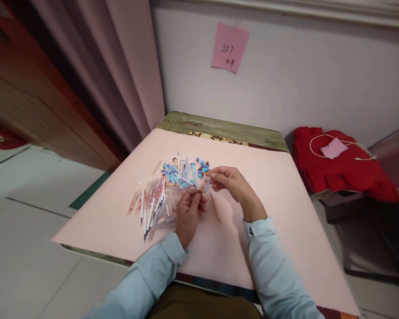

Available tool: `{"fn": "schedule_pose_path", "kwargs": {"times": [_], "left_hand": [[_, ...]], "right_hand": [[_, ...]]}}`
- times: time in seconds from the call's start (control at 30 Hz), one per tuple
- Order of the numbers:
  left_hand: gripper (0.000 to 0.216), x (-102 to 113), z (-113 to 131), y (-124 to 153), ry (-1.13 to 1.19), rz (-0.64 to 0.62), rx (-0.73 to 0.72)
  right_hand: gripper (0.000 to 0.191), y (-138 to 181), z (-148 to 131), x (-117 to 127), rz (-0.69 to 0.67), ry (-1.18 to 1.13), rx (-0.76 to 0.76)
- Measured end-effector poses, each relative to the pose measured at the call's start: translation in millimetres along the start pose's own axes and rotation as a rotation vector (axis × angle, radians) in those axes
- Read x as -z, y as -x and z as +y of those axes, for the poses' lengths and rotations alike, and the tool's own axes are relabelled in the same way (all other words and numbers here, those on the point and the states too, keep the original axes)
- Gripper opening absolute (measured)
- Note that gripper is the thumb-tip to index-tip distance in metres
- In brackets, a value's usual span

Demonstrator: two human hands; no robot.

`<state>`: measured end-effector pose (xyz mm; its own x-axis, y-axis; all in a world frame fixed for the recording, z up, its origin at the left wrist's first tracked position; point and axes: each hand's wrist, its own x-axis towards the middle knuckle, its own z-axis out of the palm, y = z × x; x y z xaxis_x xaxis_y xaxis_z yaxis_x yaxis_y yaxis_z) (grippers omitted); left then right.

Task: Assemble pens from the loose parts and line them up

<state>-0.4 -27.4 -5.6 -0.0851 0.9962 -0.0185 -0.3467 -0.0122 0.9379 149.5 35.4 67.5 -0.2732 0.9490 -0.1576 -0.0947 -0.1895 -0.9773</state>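
Note:
My left hand [189, 215] is closed around a short tan pen barrel [204, 184], which tilts up to the right. At its upper end my right hand [233, 187] is closed in a pinch; what its fingertips hold is too small to make out. Just beyond the fingers lie small blue and brown end pieces [204, 167]. Blue pen barrels [176, 175] are heaped left of them. Nearer my left hand are white refills with dark tips [149, 217] and clear pinkish sleeves [146, 195]. A slim tan piece [216, 207] rests below my right hand.
A pale pink sheet [279, 248] covers the table, whose green wood-look edge [226, 122] shows at the back. Red cloth [339, 166] with a white cord lies on a seat at right. A pink note [230, 48] is on the wall; a curtain [129, 57] hangs at left.

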Motion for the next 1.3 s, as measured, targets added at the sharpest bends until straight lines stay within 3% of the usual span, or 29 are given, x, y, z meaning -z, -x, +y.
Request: {"fn": "schedule_pose_path", "kwargs": {"times": [0.2, 0.4, 0.57, 0.67, 0.83, 0.97, 1.3], "left_hand": [[0.022, -1, -1, 0, -0.016, 0.018, 0.007], [0.024, -2, 1, 1, -0.007, 0.033, 0.044], [0.025, -3, 3, 1, 0.007, 0.025, 0.045], [0.024, -2, 3, 1, -0.002, 0.019, 0.045], [0.024, 0, 0, 0, -0.004, 0.022, 0.058], [0.024, 0, -1, 0, 0.001, 0.026, 0.063], [0.024, -1, 3, 0, 0.005, 0.030, 0.048]], "right_hand": [[0.030, 4, -3, 1, 0.018, 0.091, 0.117], [0.019, 13, -12, -2, 0.191, 0.569, 0.309], [0.017, 16, -15, -5, 0.190, 0.775, 0.390], [0.015, 16, -15, -3, 0.169, 0.699, 0.398], [0.027, 16, -18, 0, 0.198, 0.318, 0.281], [0.031, 14, -19, -1, 0.218, 0.139, 0.237], [0.025, 9, -8, -3, 0.075, 0.207, 0.271]]}}
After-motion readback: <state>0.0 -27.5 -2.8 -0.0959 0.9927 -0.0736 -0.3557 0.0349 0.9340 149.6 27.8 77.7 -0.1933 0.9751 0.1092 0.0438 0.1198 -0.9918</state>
